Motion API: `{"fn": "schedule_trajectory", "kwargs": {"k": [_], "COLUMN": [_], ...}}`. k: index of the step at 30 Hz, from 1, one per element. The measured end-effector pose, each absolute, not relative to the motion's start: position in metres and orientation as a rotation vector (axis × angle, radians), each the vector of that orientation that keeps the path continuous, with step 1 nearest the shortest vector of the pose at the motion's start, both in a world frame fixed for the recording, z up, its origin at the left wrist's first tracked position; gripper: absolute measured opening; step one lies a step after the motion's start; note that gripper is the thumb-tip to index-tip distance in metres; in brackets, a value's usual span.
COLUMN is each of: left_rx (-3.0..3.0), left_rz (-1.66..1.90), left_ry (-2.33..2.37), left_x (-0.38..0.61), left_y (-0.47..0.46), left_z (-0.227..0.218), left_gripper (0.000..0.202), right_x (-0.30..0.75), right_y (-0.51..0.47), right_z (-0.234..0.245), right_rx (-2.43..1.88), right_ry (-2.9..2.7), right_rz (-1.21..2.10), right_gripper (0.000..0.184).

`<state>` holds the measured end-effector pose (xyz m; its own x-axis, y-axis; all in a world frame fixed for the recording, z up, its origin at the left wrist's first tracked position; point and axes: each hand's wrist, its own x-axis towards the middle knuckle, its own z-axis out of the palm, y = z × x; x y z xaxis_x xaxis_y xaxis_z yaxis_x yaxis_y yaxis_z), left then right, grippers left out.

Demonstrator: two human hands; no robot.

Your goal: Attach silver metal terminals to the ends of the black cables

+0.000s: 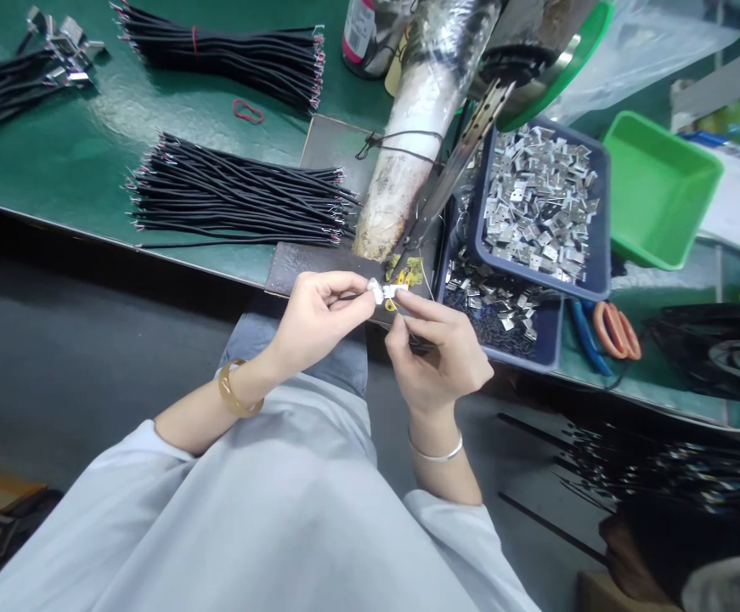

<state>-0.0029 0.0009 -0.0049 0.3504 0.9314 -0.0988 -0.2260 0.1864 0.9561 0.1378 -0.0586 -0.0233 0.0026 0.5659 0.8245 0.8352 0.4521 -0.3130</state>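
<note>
My left hand [328, 308] is closed in a pinch on a small shiny metal bracket [387, 291], whose shape is partly covered by the fingertips. On its other side my right hand [443, 353] has its index fingertip against the bracket. A thin wire [398, 307] runs to the bent thumb and fingers of that hand; their grip is partly hidden. Just beyond the fingertips, a dark soldering iron [417, 231] slants down toward a yellow patch [411, 270] on a dark board [309, 265].
Black cable bundles [235, 191] lie on the green table [38, 183] at left. A wrapped tube [401, 140] stands behind the hands. At right are a blue tray [604, 212] of metal brackets, another tray [551, 344], a green bin [656, 183] and orange-and-blue-handled pliers [615, 331].
</note>
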Motion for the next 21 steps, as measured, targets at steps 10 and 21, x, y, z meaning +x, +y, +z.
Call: {"fn": "schedule_trajectory", "kwargs": {"k": [10, 21], "left_rx": [1.115, 1.176], "left_rz": [0.999, 0.988], "left_ry": [0.878, 0.948], "left_x": [0.003, 0.001], "left_y": [0.008, 0.005], "left_z": [0.001, -0.001], "left_gripper": [0.02, 0.016], "right_x": [0.14, 0.14], "right_y": [-0.046, -0.052], "right_z": [-0.021, -0.025], "right_rx": [-1.206, -1.204], "right_ry": [-1.698, -1.702], "right_rz": [-0.449, -0.424], "right_gripper": [0.019, 0.017]}}
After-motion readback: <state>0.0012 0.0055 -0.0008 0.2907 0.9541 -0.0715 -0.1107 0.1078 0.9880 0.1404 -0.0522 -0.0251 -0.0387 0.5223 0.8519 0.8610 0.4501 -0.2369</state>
